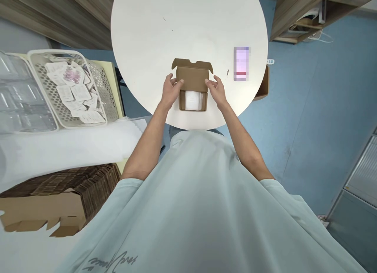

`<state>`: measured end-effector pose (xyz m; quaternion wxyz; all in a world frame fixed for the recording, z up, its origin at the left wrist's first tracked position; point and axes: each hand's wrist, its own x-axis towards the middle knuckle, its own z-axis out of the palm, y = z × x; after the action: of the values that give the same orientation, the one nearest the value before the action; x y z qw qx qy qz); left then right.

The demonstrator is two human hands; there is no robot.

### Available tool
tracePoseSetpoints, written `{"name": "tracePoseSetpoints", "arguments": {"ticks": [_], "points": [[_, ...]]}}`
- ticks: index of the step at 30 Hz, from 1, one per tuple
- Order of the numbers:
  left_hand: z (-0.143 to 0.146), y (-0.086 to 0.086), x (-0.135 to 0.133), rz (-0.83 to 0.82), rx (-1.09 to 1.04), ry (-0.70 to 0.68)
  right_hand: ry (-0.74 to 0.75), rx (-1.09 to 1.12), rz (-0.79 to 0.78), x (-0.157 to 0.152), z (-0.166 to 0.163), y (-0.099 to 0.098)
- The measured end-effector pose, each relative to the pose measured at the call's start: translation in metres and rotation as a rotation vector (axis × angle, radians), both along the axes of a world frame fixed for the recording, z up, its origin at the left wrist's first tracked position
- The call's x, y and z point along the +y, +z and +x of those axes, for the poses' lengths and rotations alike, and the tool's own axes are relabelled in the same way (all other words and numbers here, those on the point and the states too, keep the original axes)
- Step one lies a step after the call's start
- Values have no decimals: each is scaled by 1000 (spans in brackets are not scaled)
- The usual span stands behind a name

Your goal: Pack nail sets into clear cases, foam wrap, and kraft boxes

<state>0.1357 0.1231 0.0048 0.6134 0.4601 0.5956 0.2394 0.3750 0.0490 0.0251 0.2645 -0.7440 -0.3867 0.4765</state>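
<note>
A small brown cardboard box (193,79) stands on the round white table (188,26), near its front edge, with its lid flap raised away from me. Inside lies a white packet (192,100). My left hand (171,90) grips the box's left side, fingers curled on the lid's edge. My right hand (216,88) holds the right side the same way.
A phone (241,64) lies on the table to the right of the box. At left, a perforated white basket (97,75) holds several small packets, beside clear plastic trays (20,100). A stack of flat cardboard blanks (59,194) sits at lower left. Blue floor lies to the right.
</note>
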Motion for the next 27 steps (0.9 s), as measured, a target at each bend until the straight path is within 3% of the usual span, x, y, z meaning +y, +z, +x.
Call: {"name": "tracePoseSetpoints", "arguments": {"ticks": [5,8,15,19,23,27], "points": [[4,27,-14,52,-28,36,52,-16,54,4,7,17],[4,31,-25,56,-21,64,81,-41,79,-3,10,20],[-5,-7,-57,78,-48,-3,149,27,231,-36,17,-3],[-10,-24,-82,120,-12,-52,170,32,241,-60,19,-11],[-14,-25,-111,188,118,-104,197,-4,215,-86,16,-6],[-18,-13,-129,283,242,-120,227,-67,211,-106,13,-1]]}}
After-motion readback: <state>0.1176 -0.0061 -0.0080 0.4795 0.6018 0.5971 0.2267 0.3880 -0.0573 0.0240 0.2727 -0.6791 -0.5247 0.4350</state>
